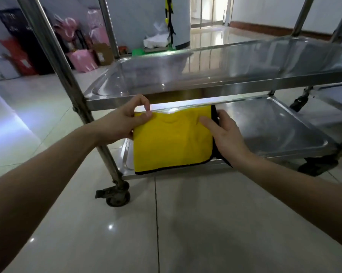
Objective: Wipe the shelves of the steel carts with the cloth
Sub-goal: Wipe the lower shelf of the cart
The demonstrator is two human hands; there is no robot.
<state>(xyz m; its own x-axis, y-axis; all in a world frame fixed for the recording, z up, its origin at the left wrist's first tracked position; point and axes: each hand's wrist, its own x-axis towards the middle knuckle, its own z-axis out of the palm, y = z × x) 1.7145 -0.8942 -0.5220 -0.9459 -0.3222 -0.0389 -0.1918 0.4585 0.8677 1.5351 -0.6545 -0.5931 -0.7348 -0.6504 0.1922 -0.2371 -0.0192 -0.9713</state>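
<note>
- Bags and boxes [83, 60] stand against the far wall, blurred and hard to tell apart.
- The cart's front left post [54, 56] slants down to a caster [117, 196]; tiled floor [186, 223] lies open left of it and in front.
- The left hand [125, 119] pinches the cloth's top left corner, thumb on top and fingers curled, just below the front rim of the upper shelf [205, 71].
- The yellow cloth [172, 140], edged in black, is spread over the left end of the lower shelf [274, 125]; its bottom edge hangs over the front rim. Whether it rests on the steel cannot be told.
- The right hand [227, 134] grips the cloth's right edge, thumb flat on the yellow face, the other fingers mostly hidden behind it.
- Right of that hand the lower shelf shows bare steel to its raised rim.
- A second cart [333, 95] is cut off at the right edge.
</note>
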